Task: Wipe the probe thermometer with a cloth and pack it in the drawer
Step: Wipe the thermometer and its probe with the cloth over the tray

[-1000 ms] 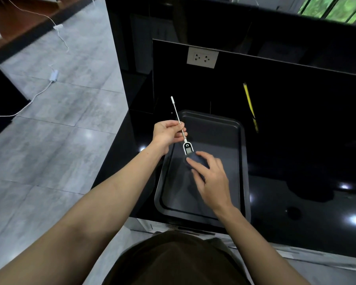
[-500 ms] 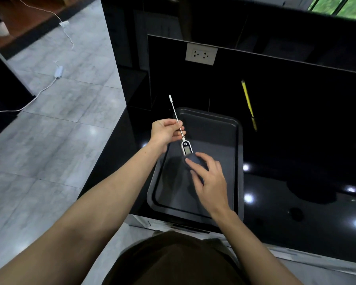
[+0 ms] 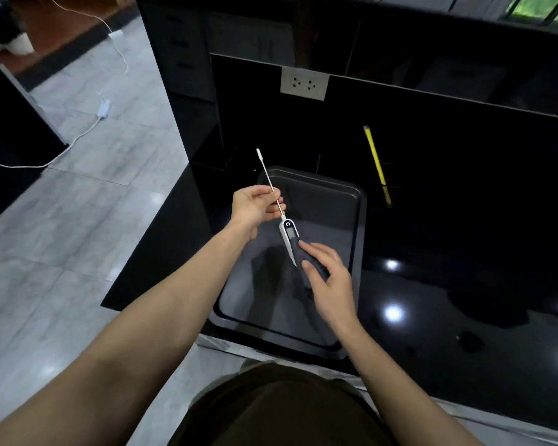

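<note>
Glossy black surface (image 3: 432,252) filling the right of the view, one dark baking tray (image 3: 356,252) at its near edge. Two bare forearms reaching in over the tray. Left hand (image 3: 255,206) raised, palm turned inward, fingers (image 3: 276,211) curled and pinching the thin metal stem of the one probe thermometer (image 3: 289,231) — tip slanting up and away, display end down. Right hand (image 3: 327,276) lower, fingers curled round one dark cloth (image 3: 311,263) wrapped about the thermometer's handle, thumb pressed on it. One yellow stick (image 3: 375,156) against the dark back panel; one white double socket (image 3: 304,83) above — well apart from the hands.
</note>
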